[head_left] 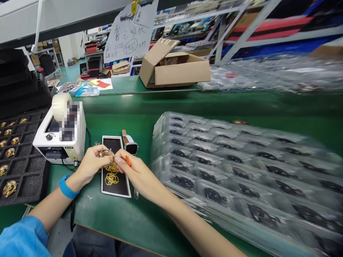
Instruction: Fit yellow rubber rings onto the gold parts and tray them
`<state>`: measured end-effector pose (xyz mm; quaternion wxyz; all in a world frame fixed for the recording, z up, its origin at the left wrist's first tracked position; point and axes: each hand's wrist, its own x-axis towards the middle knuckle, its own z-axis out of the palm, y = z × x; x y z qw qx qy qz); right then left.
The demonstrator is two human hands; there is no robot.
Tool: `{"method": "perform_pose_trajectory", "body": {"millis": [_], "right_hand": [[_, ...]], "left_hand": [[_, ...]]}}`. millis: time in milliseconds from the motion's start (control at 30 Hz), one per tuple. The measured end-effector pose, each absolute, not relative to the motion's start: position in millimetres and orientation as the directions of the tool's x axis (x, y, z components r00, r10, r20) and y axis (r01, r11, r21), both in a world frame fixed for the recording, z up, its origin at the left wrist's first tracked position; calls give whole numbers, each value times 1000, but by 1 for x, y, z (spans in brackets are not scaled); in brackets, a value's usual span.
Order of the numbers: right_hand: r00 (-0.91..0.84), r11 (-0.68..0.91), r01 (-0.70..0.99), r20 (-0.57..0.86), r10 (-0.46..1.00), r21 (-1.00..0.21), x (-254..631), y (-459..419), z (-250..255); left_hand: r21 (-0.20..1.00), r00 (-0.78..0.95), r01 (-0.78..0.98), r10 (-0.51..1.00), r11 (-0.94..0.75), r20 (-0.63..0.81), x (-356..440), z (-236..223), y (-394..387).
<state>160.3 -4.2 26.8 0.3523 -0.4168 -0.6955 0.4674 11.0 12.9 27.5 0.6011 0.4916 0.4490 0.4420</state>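
Over a small tray, my left hand [92, 162] pinches a thin gold-toned ring-shaped part [109, 152] with tiny pieces on its rim. Close beside it, my right hand [132, 169] has its fingertips at the ring's right edge. An orange-handled tool [128, 160] sticks up between the right hand's fingers; its tip is hidden. Beneath both hands lies the white-rimmed tray [102, 185] with a black bottom, holding several thin yellow rings [111, 179]. A smartwatch [131, 147] with a light strap rests just behind the right hand.
A white tape dispenser [60, 134] stands left of the tray. Farther left, a black foam tray [29, 165] holds several gold ring parts. Stacked clear plastic trays [214, 153] with black parts fill the right side. An open cardboard box [182, 73] sits on the rear ledge.
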Motion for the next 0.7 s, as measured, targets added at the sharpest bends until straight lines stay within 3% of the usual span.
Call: {"method": "perform_pose_trajectory", "body": {"millis": [200, 333, 467, 700], "right_hand": [[-376, 22, 40, 5, 926, -999, 157, 1, 21], [-351, -19, -22, -10, 936, -1000, 157, 3, 20], [-330, 9, -6, 11, 944, -1000, 156, 6, 17], [-302, 196, 144, 145, 942, -970, 157, 8, 14]], "left_hand": [[986, 237, -110, 967, 125, -96, 10, 25, 12], [989, 230, -125, 972, 78, -47, 10, 24, 12], [995, 201, -89, 979, 47, -28, 10, 23, 13], [997, 188, -72, 982, 32, -18, 11, 21, 13]]}}
